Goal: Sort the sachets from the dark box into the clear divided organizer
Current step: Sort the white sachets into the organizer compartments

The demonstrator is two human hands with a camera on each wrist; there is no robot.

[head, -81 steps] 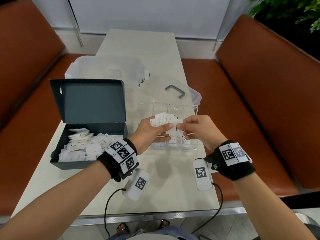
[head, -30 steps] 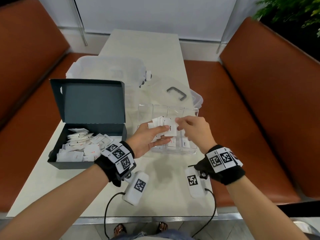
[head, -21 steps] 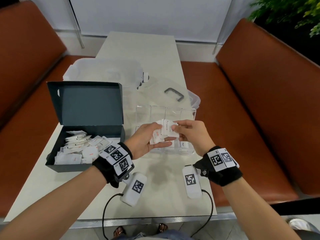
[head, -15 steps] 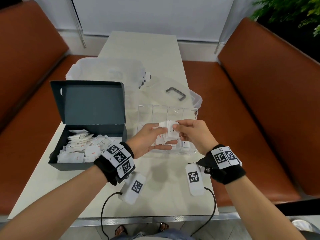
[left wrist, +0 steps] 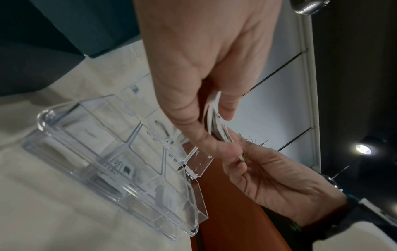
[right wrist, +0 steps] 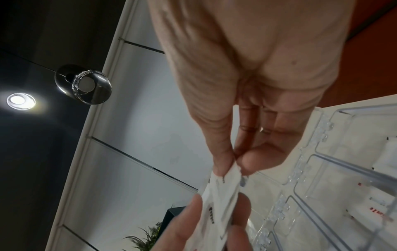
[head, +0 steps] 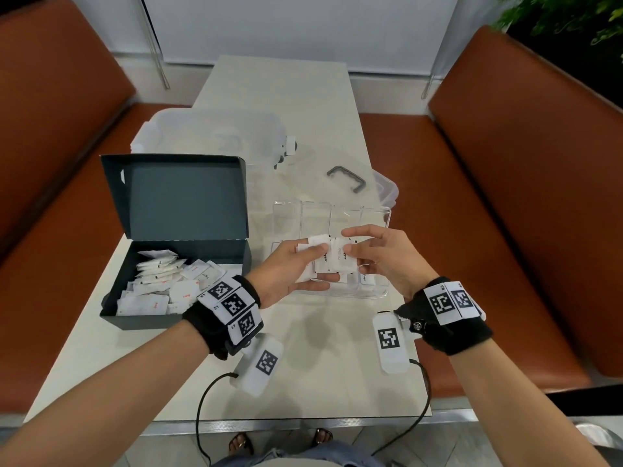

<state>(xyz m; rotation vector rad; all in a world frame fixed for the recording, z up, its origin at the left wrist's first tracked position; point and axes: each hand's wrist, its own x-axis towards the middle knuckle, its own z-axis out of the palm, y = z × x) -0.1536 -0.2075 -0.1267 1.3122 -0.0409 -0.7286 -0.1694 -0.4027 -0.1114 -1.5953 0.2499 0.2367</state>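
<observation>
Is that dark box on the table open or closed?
Open. The dark box's lid stands upright behind it, and white sachets lie loose inside.

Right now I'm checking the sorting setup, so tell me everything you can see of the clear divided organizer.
The clear divided organizer is a see-through, hard-plastic-looking tray, split by thin walls into rows of small compartments, with hinged clear lids standing open along its far edge. It lies flat on the pale table, right of the dark box. A few white sachets already lie in near compartments. Both hands hover above it; neither clearly touches it.
</observation>
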